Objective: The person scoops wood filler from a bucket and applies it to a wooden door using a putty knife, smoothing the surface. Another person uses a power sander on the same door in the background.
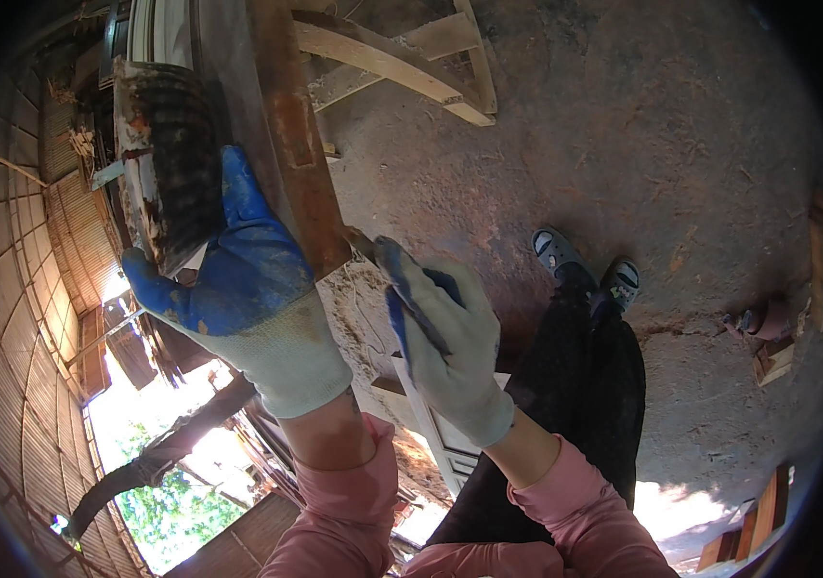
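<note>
A wide, brown, dusty floor (681, 144) spreads to the right, under a person in black trousers (575, 385) and pink sleeves (334, 511). A long, worn, reddish-brown wooden board (291, 125) runs down from the top, its near end between the hands. Beyond it stands a pale, crossed timber frame (402, 58). Left of the board is a dark, ribbed, curved piece with a rough, chipped edge (175, 144); the left hand (248, 279), in a blue-and-white glove, holds its near end, grip spread around it, thumb and fingers on opposite sides. The right hand (455, 356), gloved alike, has a narrow grip on a slender, dark-grey object (413, 297), kind unclear, pointing towards the board's corner
</note>
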`<state>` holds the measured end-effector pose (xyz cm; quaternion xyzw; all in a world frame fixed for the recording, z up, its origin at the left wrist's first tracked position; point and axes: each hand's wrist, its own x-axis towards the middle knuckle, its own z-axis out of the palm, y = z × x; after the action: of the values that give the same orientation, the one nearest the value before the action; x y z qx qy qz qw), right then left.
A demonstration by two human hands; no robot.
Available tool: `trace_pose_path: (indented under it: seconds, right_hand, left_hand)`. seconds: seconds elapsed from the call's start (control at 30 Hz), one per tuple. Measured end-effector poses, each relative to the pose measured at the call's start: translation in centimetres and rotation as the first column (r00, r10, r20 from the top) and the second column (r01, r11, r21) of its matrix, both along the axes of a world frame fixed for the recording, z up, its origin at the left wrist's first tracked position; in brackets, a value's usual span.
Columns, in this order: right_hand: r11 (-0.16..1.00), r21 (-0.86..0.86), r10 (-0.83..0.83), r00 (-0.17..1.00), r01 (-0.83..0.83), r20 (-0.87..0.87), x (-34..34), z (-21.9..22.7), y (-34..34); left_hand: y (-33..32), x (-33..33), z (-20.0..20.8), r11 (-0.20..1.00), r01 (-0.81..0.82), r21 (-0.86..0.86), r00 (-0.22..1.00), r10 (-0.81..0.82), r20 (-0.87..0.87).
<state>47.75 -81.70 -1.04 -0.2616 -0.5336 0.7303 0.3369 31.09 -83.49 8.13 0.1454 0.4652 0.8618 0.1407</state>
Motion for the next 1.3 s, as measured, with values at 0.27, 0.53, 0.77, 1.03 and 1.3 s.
trace_pose_path:
  seconds: [0.27,0.53,0.77,1.03,1.3]
  right_hand:
    - [0.980,0.176,0.085,0.996,-0.088,0.028,-0.7,0.8,-1.1]
    - [0.994,0.066,0.084,0.996,-0.086,0.030,2.0,0.3,0.1]
    - [1.000,-0.017,-0.003,1.000,0.004,0.010,-2.3,-0.5,2.3]
    - [0.999,0.040,0.027,1.000,-0.027,-0.001,-1.1,-0.2,0.1]
    - [0.987,0.159,0.032,0.997,-0.021,-0.071,-2.8,-1.0,1.3]
  left_hand:
    - [-0.7,-0.3,-0.2,0.982,0.110,0.151,0.978,-0.134,0.159]
    - [0.1,0.5,0.1,0.994,0.105,0.028,0.990,-0.107,0.097]
    - [1.2,1.0,-0.3,0.987,-0.114,-0.110,0.990,0.104,-0.097]
    - [-0.5,0.2,-0.1,0.983,0.143,0.113,0.984,-0.153,0.091]
    - [0.2,0.3,-0.1,1.000,-0.020,-0.003,0.999,0.020,0.031]
